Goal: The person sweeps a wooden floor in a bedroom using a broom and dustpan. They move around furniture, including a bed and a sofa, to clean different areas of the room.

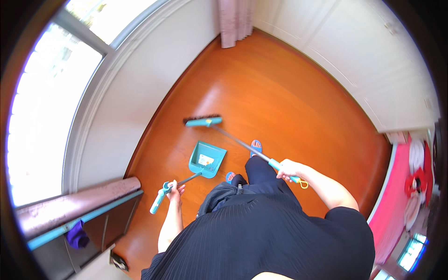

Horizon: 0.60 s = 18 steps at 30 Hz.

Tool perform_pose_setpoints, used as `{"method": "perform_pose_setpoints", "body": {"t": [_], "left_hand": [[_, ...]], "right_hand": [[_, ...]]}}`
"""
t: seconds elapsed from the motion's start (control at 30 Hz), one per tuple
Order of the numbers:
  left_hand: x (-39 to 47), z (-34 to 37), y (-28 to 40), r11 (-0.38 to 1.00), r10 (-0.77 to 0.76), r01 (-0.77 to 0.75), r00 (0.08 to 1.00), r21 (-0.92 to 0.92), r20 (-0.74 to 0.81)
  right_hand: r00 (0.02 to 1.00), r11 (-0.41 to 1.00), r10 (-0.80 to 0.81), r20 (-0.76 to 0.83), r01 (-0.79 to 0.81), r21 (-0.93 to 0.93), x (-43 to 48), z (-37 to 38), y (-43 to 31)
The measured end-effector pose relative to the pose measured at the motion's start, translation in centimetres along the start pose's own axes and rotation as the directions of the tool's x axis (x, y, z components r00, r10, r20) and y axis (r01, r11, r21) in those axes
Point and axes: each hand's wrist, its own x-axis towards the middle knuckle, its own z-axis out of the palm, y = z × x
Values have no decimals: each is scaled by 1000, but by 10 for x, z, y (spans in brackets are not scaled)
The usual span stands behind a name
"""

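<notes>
My right hand (289, 169) is closed around the teal grip of a long-handled broom (241, 142). The metal handle runs up and left to a teal head with dark bristles, which lies over the wooden floor. At the lower left my left hand (174, 190) holds the handle of a teal dustpan (213, 154). The dustpan's tray is below the broom head, apart from it, with its open edge turned towards the broom. A white label is on the tray, and I cannot make out any debris in it.
White cabinets (350, 59) line the upper right, and a wall with a window (52, 105) stands at left. A curtain (236, 21) hangs at the top. Dark furniture (112, 224) is at lower left, a pink-covered bed (392, 203) at right. My feet wear blue slippers (255, 148).
</notes>
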Motion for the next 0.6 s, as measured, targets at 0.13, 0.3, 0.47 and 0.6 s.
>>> {"method": "perform_pose_setpoints", "body": {"t": [0.13, 0.3, 0.47, 0.6], "left_hand": [[2, -6, -8, 996, -22, 16, 998, -91, -66], [-6, 3, -11, 985, -89, 66, 986, -161, -139], [-8, 17, -6, 963, -158, 107, 968, -246, -196], [-6, 19, -5, 972, -144, 95, 963, -215, -229]], "right_hand": [[985, 995, -71, -157, 58, -85, 37, -35, -62], [964, 990, -87, -250, 55, -132, 82, -76, -133], [968, 964, -57, -243, -10, -267, 107, -72, -158], [972, 870, 23, -234, -134, -474, 108, -54, -116]]}}
